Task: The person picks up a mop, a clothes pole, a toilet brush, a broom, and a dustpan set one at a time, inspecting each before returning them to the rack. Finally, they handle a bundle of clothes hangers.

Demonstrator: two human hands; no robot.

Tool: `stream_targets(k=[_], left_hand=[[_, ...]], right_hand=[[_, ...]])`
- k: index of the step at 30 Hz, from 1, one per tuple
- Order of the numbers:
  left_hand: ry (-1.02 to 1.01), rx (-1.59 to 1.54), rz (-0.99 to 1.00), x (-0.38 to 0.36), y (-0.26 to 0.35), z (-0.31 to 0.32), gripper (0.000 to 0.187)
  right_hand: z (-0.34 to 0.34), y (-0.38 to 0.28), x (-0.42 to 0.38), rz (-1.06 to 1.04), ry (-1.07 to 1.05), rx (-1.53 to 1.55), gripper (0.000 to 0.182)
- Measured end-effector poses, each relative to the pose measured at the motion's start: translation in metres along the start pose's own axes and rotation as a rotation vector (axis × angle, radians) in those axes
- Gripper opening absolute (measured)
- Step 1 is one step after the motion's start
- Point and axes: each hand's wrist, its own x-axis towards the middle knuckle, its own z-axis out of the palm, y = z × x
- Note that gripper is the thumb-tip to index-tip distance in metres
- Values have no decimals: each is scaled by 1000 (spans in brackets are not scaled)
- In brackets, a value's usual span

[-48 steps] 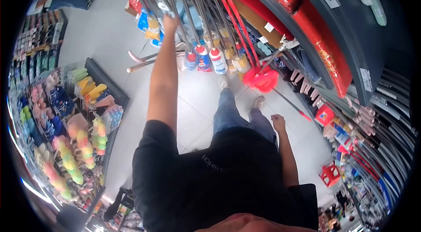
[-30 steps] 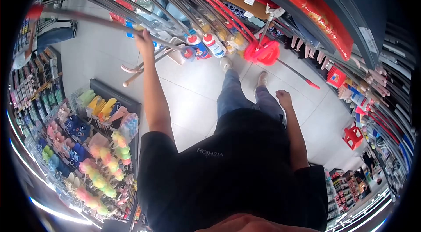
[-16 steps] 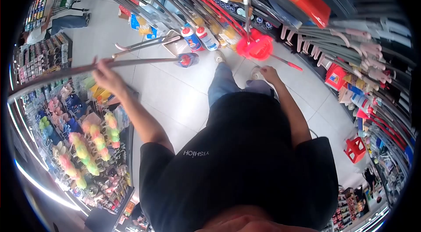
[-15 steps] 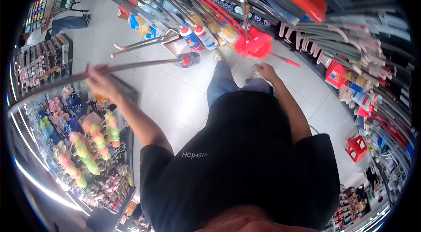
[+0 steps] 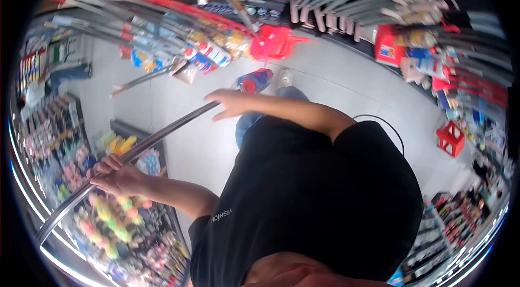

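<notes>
A mop [image 5: 162, 129] with a long shiny metal pole slants from the lower left up toward the floor near my feet. Its head end, wrapped in red and blue packaging [image 5: 255, 81], shows just beyond my right hand. Fingers curled over the pole, my left hand [image 5: 116, 174] grips it along its upper part. My right hand [image 5: 232, 105] reaches across my body to the pole lower down. Its fingers and thumb are spread on either side of the pole, and the hand hides part of it.
Long-handled tools [image 5: 157, 16] lean in a row along the shelf ahead, beside red plastic dustpans or buckets [image 5: 273, 43]. More handles [image 5: 341, 21] hang at right. A display rack [image 5: 130, 222] stands close on my left. A red stool [image 5: 450, 138] sits at right.
My right hand has come from beside my right hip across to the pole. The mop has swung to a steeper slant, its head nearer my feet. The view has turned rightward.
</notes>
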Motion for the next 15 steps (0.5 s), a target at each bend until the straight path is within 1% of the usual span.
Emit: stream_targets(k=[1, 3, 5, 7, 8, 9, 10, 11, 13, 14, 15], left_hand=[[26, 9, 22, -9, -5, 8, 24], [-26, -9, -3, -29, -5, 34, 25], [-58, -4, -23, -57, -1, 71, 30], [-132, -32, -31, -84, -3, 86, 31], [-241, -43, -18, -98, -2, 92, 34], [-359, -34, -26, -109, -4, 87, 44], [-440, -29, -62, -123, -7, 84, 48], [-519, -19, -93, -134, -8, 83, 51], [-641, -43, -117, -161, 1, 96, 62], [-758, -43, -139, -170, -3, 90, 66], [-797, -65, -231, -183, -7, 88, 69]], right_hand=[[0, -21, -2, -46, 1, 29, 69], [-2, -61, -12, -52, 28, 13, 65], [-8, -89, -29, -117, 151, 77, 52], [-9, -107, -44, -163, 245, 110, 40], [-9, -113, -53, -167, 282, 111, 34], [-9, -120, -64, -171, 317, 108, 28], [-7, -129, -77, -186, 401, 123, 21], [-2, -125, -90, -149, 436, 29, 23], [3, -131, -124, -83, 533, -39, 24], [3, -136, -142, -61, 600, -36, 23], [3, -144, -162, -40, 668, -33, 22]])
